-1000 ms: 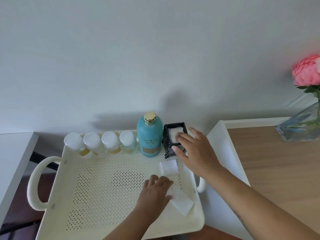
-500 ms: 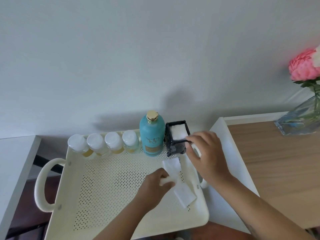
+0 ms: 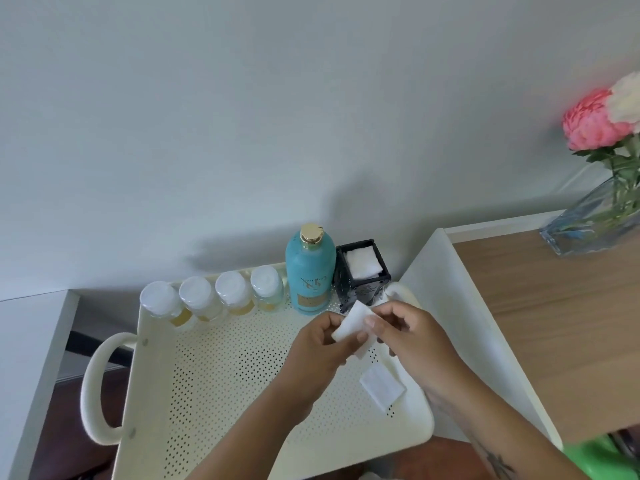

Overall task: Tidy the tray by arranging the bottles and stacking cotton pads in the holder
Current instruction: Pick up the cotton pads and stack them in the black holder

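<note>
Left hand (image 3: 320,344) and right hand (image 3: 412,337) both pinch one cotton pad (image 3: 351,323), at six o'clock from the holder (image 3: 363,282).

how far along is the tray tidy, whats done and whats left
Done: four small bottles and the teal bottle stand lined up along the tray's back edge, and the black holder already holds pads. In hand: both hands, left hand and right hand, hold one cotton pad. Left: one loose pad.
</note>
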The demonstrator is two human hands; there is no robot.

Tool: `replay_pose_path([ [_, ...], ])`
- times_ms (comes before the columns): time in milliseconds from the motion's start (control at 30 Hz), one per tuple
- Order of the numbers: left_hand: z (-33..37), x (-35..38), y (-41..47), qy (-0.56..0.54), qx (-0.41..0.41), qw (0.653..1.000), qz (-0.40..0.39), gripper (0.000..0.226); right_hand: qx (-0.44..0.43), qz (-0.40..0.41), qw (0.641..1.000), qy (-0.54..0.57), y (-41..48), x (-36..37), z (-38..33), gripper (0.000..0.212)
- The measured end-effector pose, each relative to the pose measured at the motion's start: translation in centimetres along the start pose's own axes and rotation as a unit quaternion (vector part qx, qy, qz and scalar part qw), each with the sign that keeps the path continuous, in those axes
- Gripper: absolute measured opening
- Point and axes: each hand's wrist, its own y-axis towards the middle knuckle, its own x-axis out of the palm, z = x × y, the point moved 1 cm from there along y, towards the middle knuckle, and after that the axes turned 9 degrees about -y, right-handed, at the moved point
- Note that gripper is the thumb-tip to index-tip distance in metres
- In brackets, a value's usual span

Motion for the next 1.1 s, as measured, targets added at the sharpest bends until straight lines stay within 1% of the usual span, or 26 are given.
replay_pose_path([
  [133,-0.7,-1.1,0.6,0.013,-0.009,1.000,0.022,0.021,-0.025,0.027,0.998,-0.052,1.3,-1.3,-0.3,0.006],
  [233,-2.2,-1.9,1.8,0.112,-0.011,0.991,0.067,0.015,-0.051,0.052,0.991,-0.109,3.6,-3.2,-1.0,0.009],
  [300,-3.3,-2.2,2.7,0.209,0.017,0.974,0.088,0.014,-0.072,0.071,0.984,-0.150,5.5,-4.4,-1.8,0.011],
  [367,-4.4,-2.2,3.7,0.317,0.068,0.942,0.084,0.019,-0.082,0.067,0.978,-0.182,7.5,-5.1,-2.5,0.012],
  [433,-5.5,-1.8,4.6,0.426,0.124,0.894,0.067,0.027,-0.094,0.035,0.972,-0.212,9.3,-5.3,-3.2,0.014],
  [500,-6.5,-1.4,5.3,0.503,0.153,0.849,0.057,0.034,-0.106,0.002,0.963,-0.246,10.7,-5.1,-3.9,0.015],
  [533,-7.0,-1.2,5.6,0.525,0.157,0.835,0.056,0.037,-0.110,-0.010,0.959,-0.262,11.4,-5.0,-4.2,0.015],
  [633,-8.1,-0.9,6.1,0.568,0.143,0.808,0.067,0.046,-0.109,-0.036,0.946,-0.304,12.8,-4.3,-4.4,0.015],
  [733,-8.7,-0.6,6.4,0.593,0.144,0.789,0.079,0.047,-0.115,-0.027,0.939,-0.324,13.4,-3.8,-3.8,0.013],
  [800,-8.8,-0.4,6.6,0.601,0.155,0.780,0.085,0.044,-0.135,0.015,0.939,-0.317,13.2,-3.6,-3.2,0.013],
  [833,-8.7,-0.3,6.7,0.604,0.161,0.776,0.089,0.042,-0.155,0.056,0.936,-0.312,12.9,-3.6,-2.9,0.015],
  [900,-8.6,-0.3,6.8,0.609,0.174,0.767,0.098,0.039,-0.212,0.135,0.920,-0.300,11.8,-3.7,-2.2,0.017],
  [933,-8.5,-0.3,6.9,0.612,0.180,0.764,0.101,0.038,-0.242,0.150,0.910,-0.301,11.1,-3.8,-1.8,0.016],
  [1000,-8.4,-0.5,6.9,0.613,0.190,0.761,0.099,0.037,-0.286,0.131,0.888,-0.335,9.7,-3.8,-0.8,0.018],
  [1100,-8.4,-0.8,6.8,0.596,0.200,0.772,0.092,0.037,-0.329,0.074,0.847,-0.412,8.2,-3.2,0.8,0.028],
])
